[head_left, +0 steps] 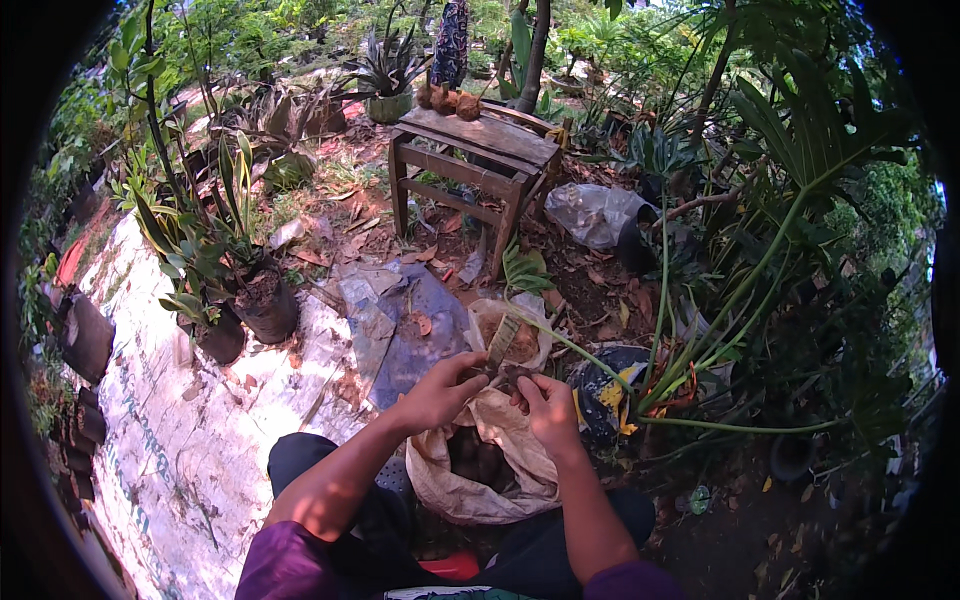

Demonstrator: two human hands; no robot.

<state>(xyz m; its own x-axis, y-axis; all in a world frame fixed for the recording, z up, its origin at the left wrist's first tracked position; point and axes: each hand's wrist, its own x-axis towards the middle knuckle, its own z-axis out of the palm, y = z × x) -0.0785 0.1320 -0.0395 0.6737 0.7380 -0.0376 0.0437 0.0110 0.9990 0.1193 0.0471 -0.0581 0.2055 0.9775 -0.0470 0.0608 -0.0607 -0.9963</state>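
Over an open pale sack (428, 485), my two hands meet around a short, flat, yellow-green mottled strip (503, 342) that looks like a leaf cutting. It stands upright, with a dark brown clump (508, 376) around its lower end. My left hand (445, 392) closes on the clump from the left, fingertips at the strip's base. Pinching the clump's right side is my right hand (549, 408). Inside the sack lie several dark, roundish lumps (480, 462), partly in shadow. Just beyond the hands, a clear plastic bag (545, 345) holds brown fibrous material (518, 340).
A wooden stool (475, 135) with several brown fibrous balls (452, 102) stands ahead. Potted snake plants (235, 205) are at left on a white sheet (200, 430). Right of the sack are a dark, yellow-marked pot (605, 395) and long-stemmed leafy plants (745, 300).
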